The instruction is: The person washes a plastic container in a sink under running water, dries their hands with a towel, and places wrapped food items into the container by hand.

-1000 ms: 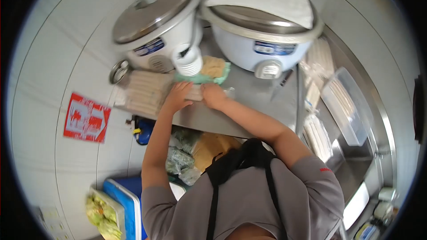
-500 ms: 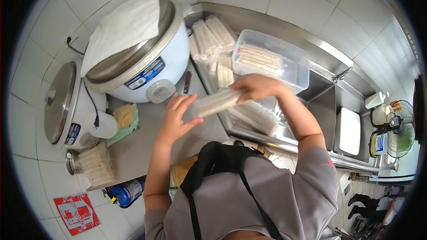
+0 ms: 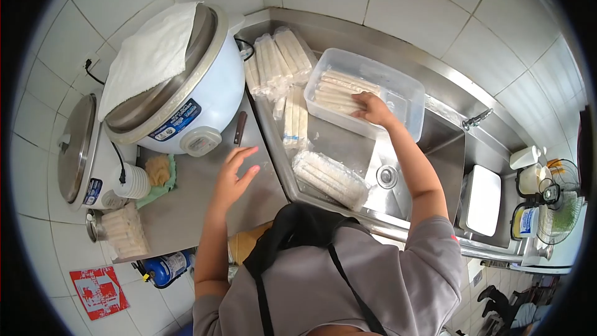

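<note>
Over the steel counter my left hand (image 3: 232,177) is raised, fingers and thumb apart, holding nothing. A knife handle (image 3: 240,128), brown, lies just beyond it. My right hand (image 3: 375,111) reaches into a clear plastic tub (image 3: 407,126), its fingers around the right end of a pack of long pale sticks (image 3: 336,102). More such sticks (image 3: 348,81) lie beside it in the tub. Left of the tub are plastic-wrapped bundles of pale sticks (image 3: 280,59) and a smaller pack (image 3: 295,115). Nearer me, another wrapped bundle (image 3: 329,179) rests on the sink's ledge.
A large rice cooker (image 3: 214,96) with a white cloth (image 3: 149,56) on its lid stands at left, a second cooker (image 3: 78,149) beyond it. Stacked white cups (image 3: 132,182) and a bundle of sticks (image 3: 124,230) are near the counter's left edge. The sink (image 3: 438,162) has a drain (image 3: 387,177).
My right hand has carried the pack of pale sticks from between my hands up and right into the tub. My left hand, free of the pack, has drawn slightly down and left.
</note>
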The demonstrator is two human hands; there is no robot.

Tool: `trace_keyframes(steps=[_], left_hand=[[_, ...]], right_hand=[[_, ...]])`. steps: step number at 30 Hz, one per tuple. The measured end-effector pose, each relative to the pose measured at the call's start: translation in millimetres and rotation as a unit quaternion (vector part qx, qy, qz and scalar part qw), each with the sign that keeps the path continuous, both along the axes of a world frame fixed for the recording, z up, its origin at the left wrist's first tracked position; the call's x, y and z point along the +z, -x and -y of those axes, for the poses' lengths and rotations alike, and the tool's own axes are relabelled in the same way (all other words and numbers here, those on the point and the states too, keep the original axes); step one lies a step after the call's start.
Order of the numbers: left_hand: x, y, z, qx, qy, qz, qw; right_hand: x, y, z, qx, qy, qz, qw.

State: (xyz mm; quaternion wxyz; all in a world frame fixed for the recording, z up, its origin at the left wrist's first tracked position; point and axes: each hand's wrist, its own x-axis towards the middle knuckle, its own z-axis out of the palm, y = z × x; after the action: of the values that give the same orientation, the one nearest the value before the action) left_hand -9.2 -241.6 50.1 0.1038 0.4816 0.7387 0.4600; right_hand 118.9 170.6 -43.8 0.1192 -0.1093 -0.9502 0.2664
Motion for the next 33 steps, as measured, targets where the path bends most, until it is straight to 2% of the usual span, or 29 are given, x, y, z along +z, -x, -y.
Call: trace_keyframes(steps=[2, 3, 6, 7, 10, 11, 13, 14, 15, 16, 18, 19, 20, 22, 23, 25, 28, 29, 32, 33], left_hand=[[-2.9, 0.4, 15.5, 0.029, 0.019, 0.012, 0.999], [-3.0, -0.1, 24.0, 0.047, 0.030, 0.015, 0.998], [-2.1, -1.3, 51.6, 0.099, 0.048, 0.011, 0.994], [-2.5, -1.8, 63.2, 0.117, 0.052, 0.008, 0.992], [-14.2, 6.3, 108.3, 0.154, 0.062, -0.015, 0.986], [-16.1, 5.7, 121.4, 0.177, 0.063, -0.029, 0.982], [-16.9, 4.6, 155.2, 0.243, 0.071, -0.060, 0.966], [-18.3, 4.7, 172.8, 0.262, 0.060, -0.060, 0.961], [-19.6, 6.1, 190.7, 0.287, 0.051, -0.061, 0.955], [-20.0, 6.2, 210.3, 0.318, 0.056, -0.075, 0.943], [-23.2, 2.0, 249.2, 0.396, 0.044, -0.066, 0.915], [-25.5, 1.6, 270.3, 0.436, 0.023, -0.046, 0.898], [-30.7, 3.2, 297.7, 0.483, -0.007, -0.023, 0.875], [-49.5, 11.4, 345.4, 0.554, -0.075, 0.017, 0.829], [-58.9, 16.0, 368.9, 0.599, -0.115, 0.042, 0.791], [-77.6, 25.4, 416.2, 0.672, -0.199, 0.090, 0.707], [-102.2, 49.4, 470.4, 0.717, -0.248, 0.111, 0.643], [-102.4, 59.5, 476.3, 0.731, -0.245, 0.100, 0.629], [-90.9, 93.6, 473.5, 0.712, -0.210, 0.077, 0.665], [-86.4, 109.4, 470.1, 0.718, -0.200, 0.096, 0.659]], right_hand=[[-14.3, 10.2, 3.6, 0.018, 0.009, 0.041, 0.999], [-15.3, 13.2, 3.4, 0.048, 0.074, 0.029, 0.996], [-3.7, 9.1, -2.9, 0.072, 0.112, 0.103, 0.986], [-12.2, 10.8, -11.2, 0.122, 0.048, 0.069, 0.989], [6.7, 17.2, 4.5, 0.092, -0.008, 0.163, 0.982], [-21.2, 32.4, -15.0, 0.137, -0.123, 0.220, 0.958], [-7.6, 30.2, -12.7, 0.117, -0.093, 0.202, 0.968], [3.8, 33.6, -9.2, 0.094, -0.057, 0.230, 0.967], [-27.4, 31.6, -25.3, -0.006, -0.052, 0.163, 0.985], [-8.9, 33.5, -13.5, -0.042, -0.036, 0.163, 0.985], [-22.3, 43.0, -31.9, -0.086, 0.021, 0.110, 0.990], [-18.9, 45.5, -34.3, -0.086, 0.000, 0.082, 0.993], [-13.0, 44.2, -31.3, -0.085, 0.076, 0.029, 0.993], [10.3, 46.6, -15.1, -0.078, 0.076, 0.003, 0.994], [28.1, 46.1, 4.8, -0.074, 0.039, -0.044, 0.996], [55.1, 51.9, 39.0, -0.075, 0.093, -0.093, 0.988], [112.2, 64.5, 132.0, -0.031, 0.263, -0.164, 0.950], [125.9, 69.6, 161.5, 0.013, 0.270, -0.163, 0.949], [153.6, 89.1, 243.7, 0.146, 0.289, -0.149, 0.934], [158.1, 97.8, 271.3, 0.196, 0.296, -0.134, 0.925]])
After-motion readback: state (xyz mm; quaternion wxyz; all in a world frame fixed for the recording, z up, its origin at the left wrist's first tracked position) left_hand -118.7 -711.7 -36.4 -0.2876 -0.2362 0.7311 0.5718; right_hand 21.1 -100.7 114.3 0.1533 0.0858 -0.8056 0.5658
